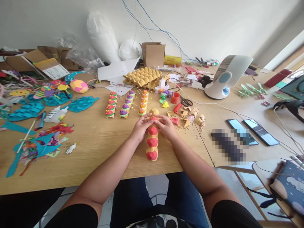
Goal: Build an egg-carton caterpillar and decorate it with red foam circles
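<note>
Centrally on the wooden table (pixel 99 152), an egg-carton strip (pixel 152 139) with red-painted humps lies lengthwise, pointing away from the person. Its far end sits between both hands: the left hand (pixel 140 126) presses against its left side, the right hand (pixel 167 126) against its right, fingertips curled narrowly and meeting over the top red hump. Both forearms reach forward from the near table edge, converging on the strip. Just beyond the hands stand three rows of small painted carton figures (pixel 127 104); scissors (pixel 186 102) and carton scraps (pixel 190 115) lie to the right.
</note>
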Demonstrator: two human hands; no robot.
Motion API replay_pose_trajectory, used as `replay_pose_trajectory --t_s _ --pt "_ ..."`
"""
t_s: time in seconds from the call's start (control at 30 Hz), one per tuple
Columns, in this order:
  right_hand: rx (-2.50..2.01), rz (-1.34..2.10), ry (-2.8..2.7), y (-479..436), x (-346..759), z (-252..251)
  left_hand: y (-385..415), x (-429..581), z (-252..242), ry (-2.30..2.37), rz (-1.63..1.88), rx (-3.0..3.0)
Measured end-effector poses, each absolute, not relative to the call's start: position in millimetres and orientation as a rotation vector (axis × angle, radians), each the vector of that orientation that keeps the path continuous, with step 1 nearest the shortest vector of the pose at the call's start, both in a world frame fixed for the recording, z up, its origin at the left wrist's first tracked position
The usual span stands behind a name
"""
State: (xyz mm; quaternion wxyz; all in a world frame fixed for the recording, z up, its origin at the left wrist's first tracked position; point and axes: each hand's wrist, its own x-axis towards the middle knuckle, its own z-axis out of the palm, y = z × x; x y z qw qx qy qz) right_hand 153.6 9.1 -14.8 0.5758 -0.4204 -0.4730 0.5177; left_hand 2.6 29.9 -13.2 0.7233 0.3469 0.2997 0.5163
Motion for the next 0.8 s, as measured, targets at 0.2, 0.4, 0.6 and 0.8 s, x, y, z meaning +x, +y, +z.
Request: replay_pose_trajectory --t_s 0.2,0.4,0.6,0.8 --pt "-0.952 1.193 -1.132 8 156 -14 31 1 -12 0.698 1.176 0.937" --pt "-0.99 1.232 -1.091 8 158 -11 32 2 -14 0.719 1.176 1.005" --pt "-1.001 1.277 -1.049 7 160 -6 33 1 -15 0.649 1.12 0.84" --pt "-0.96 1.3 -1.144 9 164 -7 33 -1 -13 0.703 1.118 0.848"
